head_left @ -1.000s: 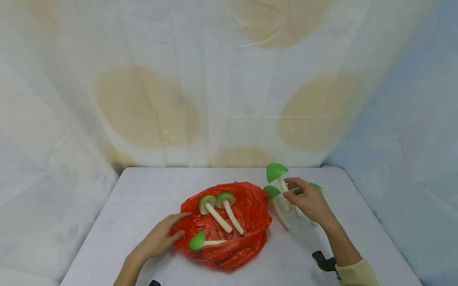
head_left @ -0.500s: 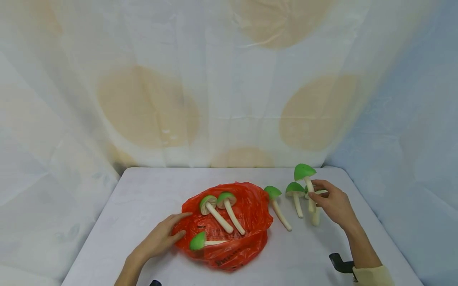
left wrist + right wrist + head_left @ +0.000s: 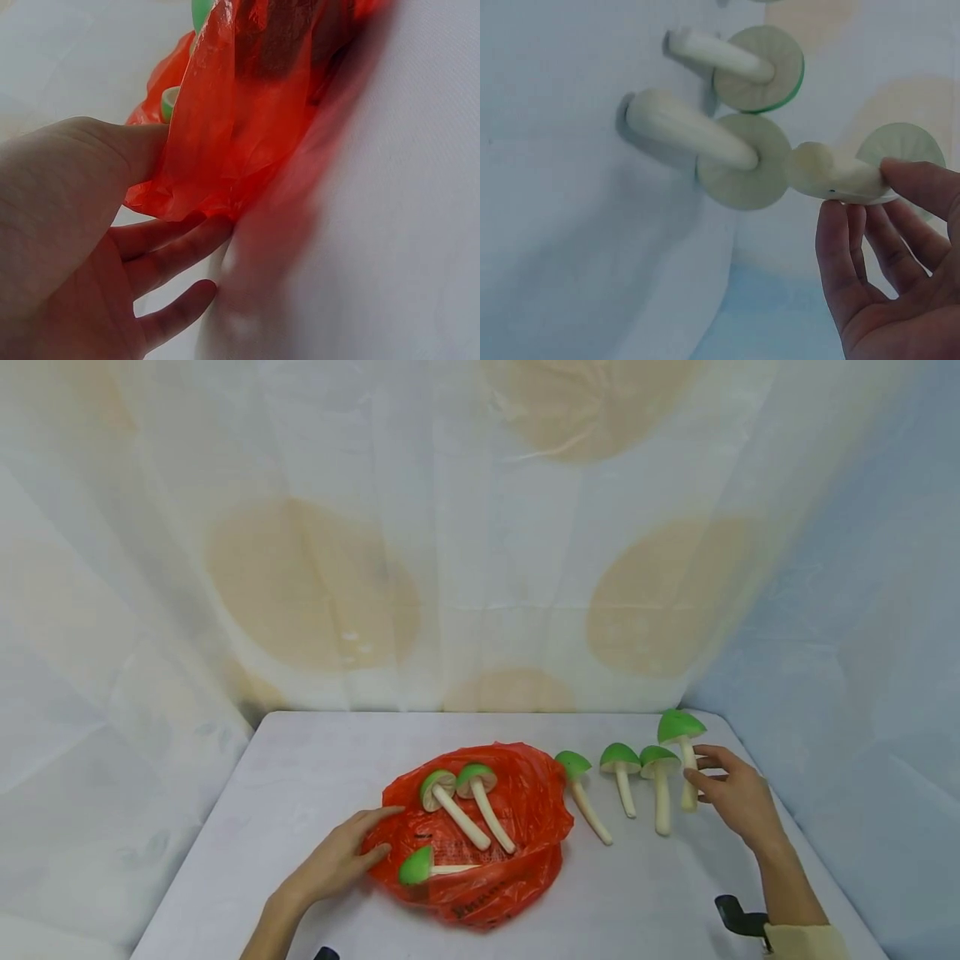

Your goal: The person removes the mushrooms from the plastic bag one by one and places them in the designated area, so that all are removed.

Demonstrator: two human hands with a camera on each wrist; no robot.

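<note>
On the left, the left hand (image 3: pixel 339 862) lies flat on the white worktop (image 3: pixel 300 777), its fingers (image 3: pixel 174 255) straight and relaxed, pressed against the edge of a crumpled red bag (image 3: pixel 517 802). The bag sits near the middle of the worktop, and three green-capped mushrooms rest on it: two (image 3: pixel 450 806) lying side by side with their stems pointing toward the person, and a third (image 3: pixel 420 866) on its side near the front edge.

To the right of the bag, a row of mushrooms lies on the bare worktop: one (image 3: pixel 581 793) just beside the bag, then another (image 3: pixel 621 768), then a third (image 3: pixel 658 777).

Farthest right, the right hand (image 3: pixel 738 797) holds a fourth mushroom (image 3: pixel 681 743) by its pale stem, with its fingers (image 3: pixel 919 184) and thumb pinched lightly around it. The green cap points away from the person, and the mushroom sits just beside the third one in the row. Whether its stem touches the worktop cannot be told.
</note>
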